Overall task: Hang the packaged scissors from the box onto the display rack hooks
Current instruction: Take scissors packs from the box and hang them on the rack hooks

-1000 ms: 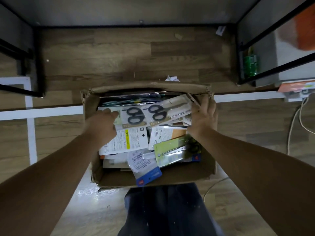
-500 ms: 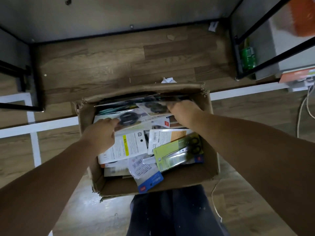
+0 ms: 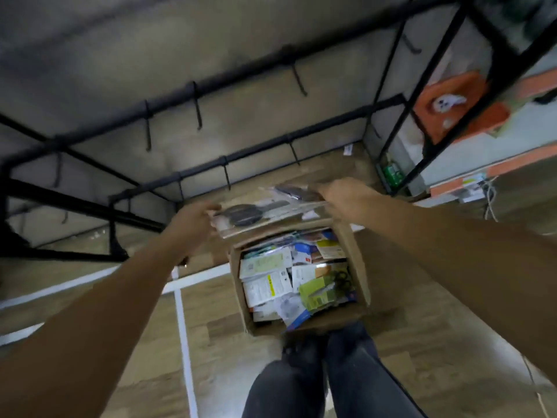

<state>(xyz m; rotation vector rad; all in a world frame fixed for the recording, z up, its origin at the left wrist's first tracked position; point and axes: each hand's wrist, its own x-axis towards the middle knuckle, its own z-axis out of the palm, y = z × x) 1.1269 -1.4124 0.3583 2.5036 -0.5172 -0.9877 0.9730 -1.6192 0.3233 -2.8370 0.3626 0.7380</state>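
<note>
A cardboard box full of packaged scissors and stationery stands on the wooden floor in front of my legs. My left hand holds the left end of a clear pack of black-handled scissors, lifted above the box's far rim. My right hand pinches a second scissors pack just behind and above the first. The black display rack rises beyond, with bare hooks on its upper bar and more on the lower bar. The view is motion-blurred.
A second black rack frame stands at the right with orange packages and a green item near its foot. White tape lines cross the floor. A cable hangs at the far right.
Both hands have lifted two scissors packs out of the box and raised them toward the rack. My head has tilted up, bringing the hooks into view.
</note>
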